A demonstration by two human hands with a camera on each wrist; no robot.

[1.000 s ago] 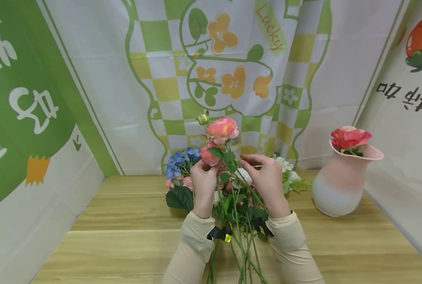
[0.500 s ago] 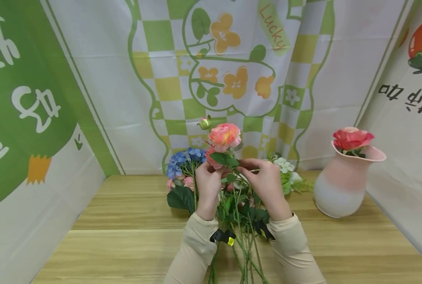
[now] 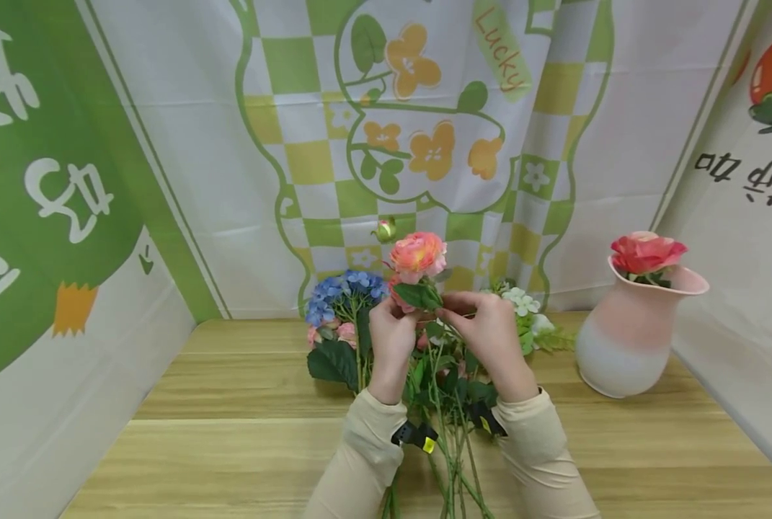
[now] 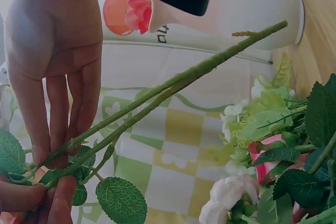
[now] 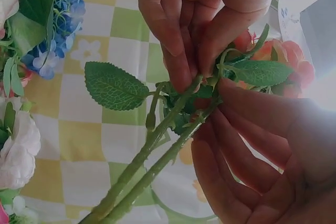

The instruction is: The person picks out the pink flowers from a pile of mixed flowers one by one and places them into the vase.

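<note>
Close in front of the person, a pink-orange artificial flower [image 3: 418,256] with a green bud [image 3: 386,229] stands upright on a forked stem [image 4: 205,66]. The left hand [image 3: 392,346] pinches one branch just below the blooms, next to a serrated leaf [image 5: 116,86]. On the other branch, the thumb and fingertips of the right hand [image 3: 489,335] grip near the leaves. Both hands' fingertips are close together, as the right wrist view shows. A second pink bloom is mostly hidden behind a leaf and the left hand.
A pile of flowers lies behind and below the hands: blue hydrangea [image 3: 347,292], white blossoms [image 3: 522,301], dark leaves [image 3: 334,362] and long stems reaching the near table edge. To the right stands a pink-and-white vase [image 3: 628,339] holding a red-pink rose [image 3: 648,252]. Printed curtains surround the wooden table [image 3: 230,447].
The left hand has shifted right, closer to the right hand. The pink-orange flower has moved right and slightly lower with it. The right hand has barely moved.
</note>
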